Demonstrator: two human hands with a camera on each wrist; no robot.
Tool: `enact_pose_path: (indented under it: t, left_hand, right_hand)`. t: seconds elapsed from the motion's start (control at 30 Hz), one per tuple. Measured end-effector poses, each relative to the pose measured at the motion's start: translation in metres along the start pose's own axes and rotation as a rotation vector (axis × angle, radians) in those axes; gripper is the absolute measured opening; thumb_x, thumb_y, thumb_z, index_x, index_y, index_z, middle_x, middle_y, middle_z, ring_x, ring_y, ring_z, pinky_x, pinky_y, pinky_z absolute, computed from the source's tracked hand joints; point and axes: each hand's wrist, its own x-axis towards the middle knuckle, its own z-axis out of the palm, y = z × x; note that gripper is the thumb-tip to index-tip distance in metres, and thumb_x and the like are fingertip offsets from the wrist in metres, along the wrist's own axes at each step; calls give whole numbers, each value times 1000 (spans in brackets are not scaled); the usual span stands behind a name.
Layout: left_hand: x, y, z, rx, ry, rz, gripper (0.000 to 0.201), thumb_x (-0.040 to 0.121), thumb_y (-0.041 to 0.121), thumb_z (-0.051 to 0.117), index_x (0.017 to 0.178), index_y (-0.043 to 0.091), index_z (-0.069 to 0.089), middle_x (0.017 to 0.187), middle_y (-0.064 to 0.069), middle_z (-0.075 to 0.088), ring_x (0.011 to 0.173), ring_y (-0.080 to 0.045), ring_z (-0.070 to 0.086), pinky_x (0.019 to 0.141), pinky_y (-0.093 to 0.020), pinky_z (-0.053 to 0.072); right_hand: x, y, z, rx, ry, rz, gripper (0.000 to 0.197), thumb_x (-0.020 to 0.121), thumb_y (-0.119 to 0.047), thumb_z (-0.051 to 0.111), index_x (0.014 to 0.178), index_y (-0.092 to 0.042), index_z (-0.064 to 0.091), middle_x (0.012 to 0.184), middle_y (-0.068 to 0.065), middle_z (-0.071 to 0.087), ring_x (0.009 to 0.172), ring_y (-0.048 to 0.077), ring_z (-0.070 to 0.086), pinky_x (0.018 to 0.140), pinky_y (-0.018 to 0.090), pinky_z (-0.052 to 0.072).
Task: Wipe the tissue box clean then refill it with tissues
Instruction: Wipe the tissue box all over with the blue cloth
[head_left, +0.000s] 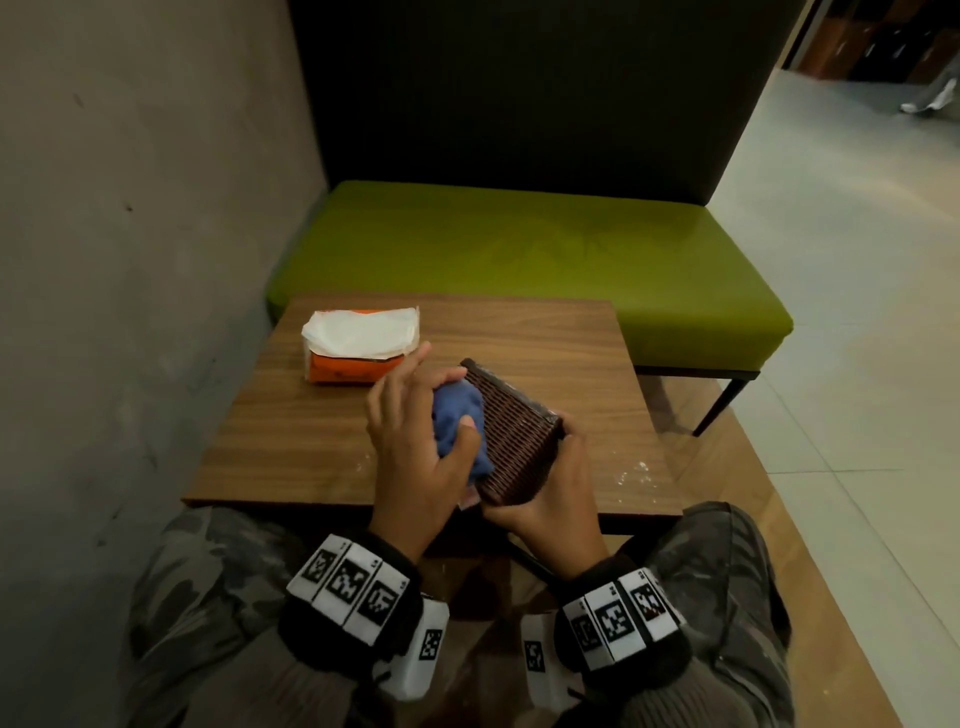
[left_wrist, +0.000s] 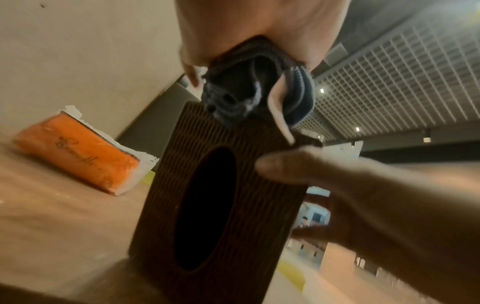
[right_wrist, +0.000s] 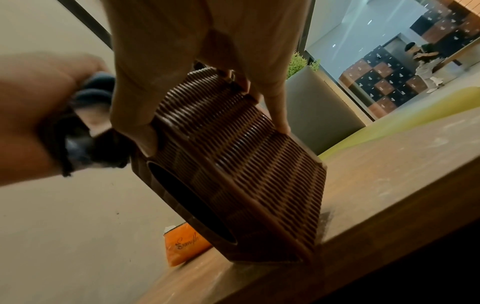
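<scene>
The box (head_left: 511, 434), a brown woven one, stands tipped on one corner at the table's (head_left: 291, 431) near edge, slot face turned toward the left hand (head_left: 415, 441). The right hand (head_left: 550, 499) clamps it, thumb on the slot face and fingers round the far side. The left hand bunches a blue cloth (head_left: 460, 428) in curled fingers and presses it to the box top, just above the slot (left_wrist: 205, 207).

Risks: a hard wipe could push the box out of the right-hand grip, since only a corner bears on the table (the edge is right there, so it would drop off). Cloth could snag in the weave. The orange tissue pack (head_left: 361, 345) lies beyond the left fingertips, apart from them, already torn open; a wide stroke could knock it.
</scene>
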Motion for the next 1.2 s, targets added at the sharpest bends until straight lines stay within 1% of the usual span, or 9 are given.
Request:
enact_pose_path:
  t: [0.13, 0.23, 0.3, 0.53, 0.7, 0.87, 0.93, 1.07, 1.2]
  left_hand:
    - [-7, -14, 0, -16, -195, 73, 30, 87, 44, 51, 115, 34, 51, 143, 1, 36, 133, -18, 35, 106, -46, 34]
    - [-11, -27, -13, -44, -411, 118, 47, 77, 44, 64, 121, 36, 48, 147, 3, 27, 138, -15, 29, 108, -43, 35]
    - [-12, -35, -21, -23, -445, 142, 57, 74, 38, 66, 126, 36, 44, 145, 4, 28, 136, -12, 31, 108, -43, 36]
    - [7, -20, 6, -185, 108, -159, 59, 74, 30, 75, 118, 26, 35, 118, -4, 52, 110, -14, 54, 95, -34, 47]
    - [-1, 2, 20, 119, -133, 199, 42, 81, 34, 60, 114, 17, 41, 123, -5, 46, 113, -20, 46, 98, -36, 41]
    - [30, -15, 8, 166, 71, -81, 44, 83, 28, 65, 112, 5, 41, 115, -15, 38, 109, -25, 43, 96, -43, 43]
    - [26, -9, 8, 186, 44, -43, 47, 82, 32, 63, 113, 6, 40, 114, -13, 39, 108, -21, 40, 96, -37, 40]
    - [-1, 7, 14, 130, -227, 178, 45, 80, 33, 53, 117, 10, 42, 121, -8, 40, 115, -19, 40, 100, -31, 34]
    - [11, -1, 13, -21, -48, 92, 30, 85, 12, 58, 113, 5, 51, 113, -4, 45, 109, -18, 49, 97, -35, 43]
  right_hand:
    - [2, 2, 1, -93, 30, -100, 98, 47, -47, 85, 125, -29, 30, 117, -7, 40, 111, 9, 44, 93, 25, 43]
    - [2, 3, 2, -76, 27, -141, 95, 50, -48, 84, 126, -32, 29, 117, -8, 40, 111, 9, 46, 93, 22, 42]
    - [1, 2, 4, -95, 22, -153, 93, 51, -51, 80, 128, -28, 32, 117, -8, 40, 109, 10, 45, 92, 20, 39]
    - [2, -3, 14, -139, -27, -154, 99, 49, -38, 84, 132, -12, 36, 117, -5, 38, 111, 15, 41, 93, 28, 39]
    - [4, -2, 12, -118, -16, -161, 95, 55, -37, 85, 131, -11, 37, 122, -1, 41, 111, 13, 42, 94, 11, 32]
    - [4, -1, 16, -144, -2, -208, 100, 47, -26, 89, 131, -11, 36, 115, -1, 39, 108, 20, 43, 87, 20, 35]
    - [4, -2, 18, -134, 1, -210, 96, 50, -34, 84, 130, -13, 35, 115, -4, 38, 107, 18, 43, 87, 18, 34]
    - [2, -5, 17, -77, 13, -164, 81, 64, -46, 67, 129, -6, 39, 116, -5, 39, 106, 16, 45, 88, 15, 33]
    - [5, -3, 16, -125, 2, -183, 90, 54, -35, 82, 128, -9, 39, 113, -8, 36, 105, 12, 41, 90, 29, 40]
